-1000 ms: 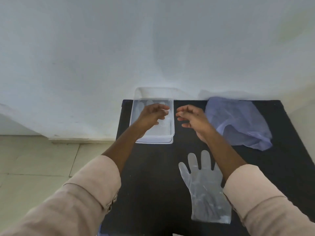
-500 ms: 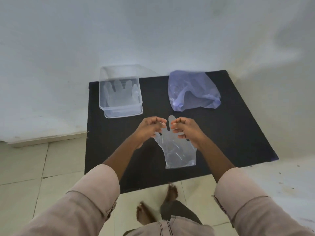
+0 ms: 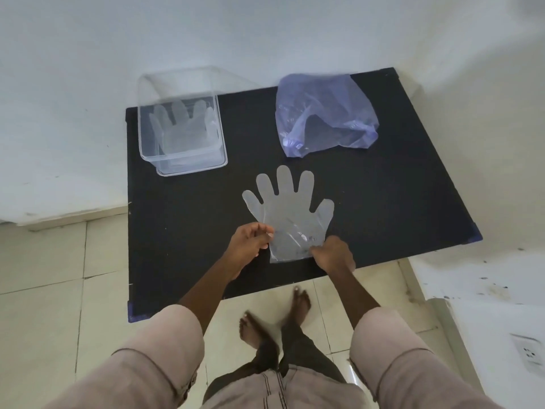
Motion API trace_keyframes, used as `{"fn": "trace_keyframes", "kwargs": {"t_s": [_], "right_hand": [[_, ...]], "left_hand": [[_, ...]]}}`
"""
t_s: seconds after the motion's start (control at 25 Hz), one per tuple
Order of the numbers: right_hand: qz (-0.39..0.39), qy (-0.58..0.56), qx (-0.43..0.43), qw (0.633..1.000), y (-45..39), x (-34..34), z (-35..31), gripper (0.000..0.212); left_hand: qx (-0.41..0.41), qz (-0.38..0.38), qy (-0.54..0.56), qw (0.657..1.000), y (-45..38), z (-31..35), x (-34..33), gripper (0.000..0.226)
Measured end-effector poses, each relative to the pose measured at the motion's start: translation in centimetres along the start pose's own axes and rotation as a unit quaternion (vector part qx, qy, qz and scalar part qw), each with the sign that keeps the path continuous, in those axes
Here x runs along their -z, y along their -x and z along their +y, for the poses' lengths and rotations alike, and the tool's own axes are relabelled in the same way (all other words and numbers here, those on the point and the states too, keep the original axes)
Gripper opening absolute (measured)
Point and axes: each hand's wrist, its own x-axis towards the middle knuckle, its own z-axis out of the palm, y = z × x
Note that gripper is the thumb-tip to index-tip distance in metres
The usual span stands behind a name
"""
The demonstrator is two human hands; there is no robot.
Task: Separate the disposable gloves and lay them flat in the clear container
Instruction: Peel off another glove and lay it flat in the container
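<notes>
Clear glove flat on the black table, left hand and right hand fingers pinched on its cuff edges, clear container with another glove far left, crumpled purple bag far right, open table between

Hidden and blurred bits

The right hand covers the glove cuff's corner; bare feet blur; sleeves run off-frame.
</notes>
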Motion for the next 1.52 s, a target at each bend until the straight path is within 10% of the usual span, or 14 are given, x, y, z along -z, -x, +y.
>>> {"fn": "trace_keyframes", "kwargs": {"t_s": [0.32,0.48,0.64,0.84,1.2,1.52], "right_hand": [[-0.146,-0.491,-0.109,0.852,1.8,2.6,-2.4,0.009],[-0.122,-0.482,-0.05,0.866,2.5,3.6,-2.7,0.016],[0.159,-0.157,0.241,0.944,2.3,3.6,-0.3,0.058],[0.084,0.013,0.384,0.919,0.6,4.4,0.0,0.071],[0.028,-0.148,0.335,0.93,2.7,7.1,-2.7,0.006],[0.027,-0.243,0.363,0.899,6.8,9.5,-6.7,0.014]], "left_hand": [[-0.16,0.073,-0.423,0.889,1.8,-1.8,-4.9,0.071],[-0.183,0.18,-0.37,0.893,1.0,-1.2,-5.7,0.022],[-0.179,0.182,-0.313,0.915,0.1,0.4,-3.5,0.018],[-0.173,0.154,-0.307,0.923,-0.2,1.4,-2.1,0.016],[-0.148,0.071,-0.185,0.969,0.4,3.8,2.6,0.009],[-0.176,0.014,0.087,0.98,1.9,6.5,6.4,0.014]]}}
